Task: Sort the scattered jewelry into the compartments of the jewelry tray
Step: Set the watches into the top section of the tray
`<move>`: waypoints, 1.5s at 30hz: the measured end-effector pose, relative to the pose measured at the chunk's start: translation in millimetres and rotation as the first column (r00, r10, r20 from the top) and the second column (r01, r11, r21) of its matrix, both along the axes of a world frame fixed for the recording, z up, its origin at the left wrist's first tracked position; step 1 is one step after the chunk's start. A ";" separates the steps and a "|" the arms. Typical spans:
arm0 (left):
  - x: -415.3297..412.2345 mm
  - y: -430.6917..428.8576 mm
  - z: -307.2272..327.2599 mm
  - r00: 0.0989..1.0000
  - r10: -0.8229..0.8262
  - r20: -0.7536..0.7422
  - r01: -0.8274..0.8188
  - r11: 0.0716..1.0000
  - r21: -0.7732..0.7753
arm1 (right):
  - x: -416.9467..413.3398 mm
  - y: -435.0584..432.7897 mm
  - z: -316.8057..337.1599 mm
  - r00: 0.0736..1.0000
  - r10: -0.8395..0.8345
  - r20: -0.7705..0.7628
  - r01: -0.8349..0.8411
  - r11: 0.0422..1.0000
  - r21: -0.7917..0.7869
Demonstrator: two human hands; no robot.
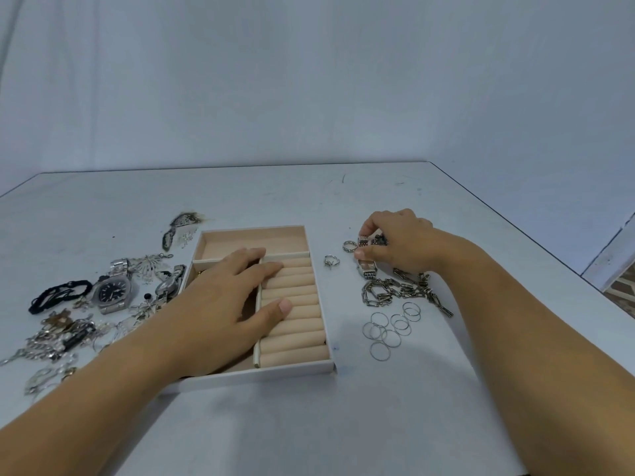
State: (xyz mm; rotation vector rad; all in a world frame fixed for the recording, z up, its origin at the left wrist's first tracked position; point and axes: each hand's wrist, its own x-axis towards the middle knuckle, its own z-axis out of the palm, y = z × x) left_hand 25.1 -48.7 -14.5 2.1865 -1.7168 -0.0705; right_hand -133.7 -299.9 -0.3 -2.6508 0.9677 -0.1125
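Observation:
A white jewelry tray [323, 297] with a beige lining sits mid-table; its right side holds a row of ring rolls [295, 314]. My left hand [226, 304] lies flat over the tray's left compartments, fingers spread, holding nothing. To the right of the tray my right hand [395, 245] pinches the metal band of a small silver watch [367, 267] between thumb and fingers. Two rings [349, 246] [331, 261] lie between that hand and the tray. A chunky chain [395, 292] and several thin hoops [390, 333] lie nearer me on the right.
Left of the tray lies a heap of jewelry: a dark-faced watch [111, 292], a black braided bracelet [58, 295], chains [44, 345] and pendants [151, 266]. The table's right edge [515, 228] runs diagonally close to my right arm.

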 end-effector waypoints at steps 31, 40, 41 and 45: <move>-48.5 -106.7 34.2 0.981 -0.118 0.151 0.113 0.993 0.043 | -75.2 -15.3 5.7 0.701 -0.128 0.702 0.021 0.987 0.159; -40.0 -200.2 12.2 0.998 -0.003 0.055 0.003 1.000 -0.006 | -79.3 -24.4 -1.0 0.685 -0.142 0.715 0.011 0.983 0.185; -40.0 -203.2 11.1 0.999 -0.003 0.042 0.003 1.000 -0.001 | -79.1 -25.2 -1.1 0.692 -0.139 0.709 0.011 0.983 0.181; -42.1 -207.0 9.2 0.999 -0.043 -0.005 0.043 0.999 -0.006 | -76.6 -27.8 -2.5 0.705 -0.140 0.695 0.015 0.983 0.183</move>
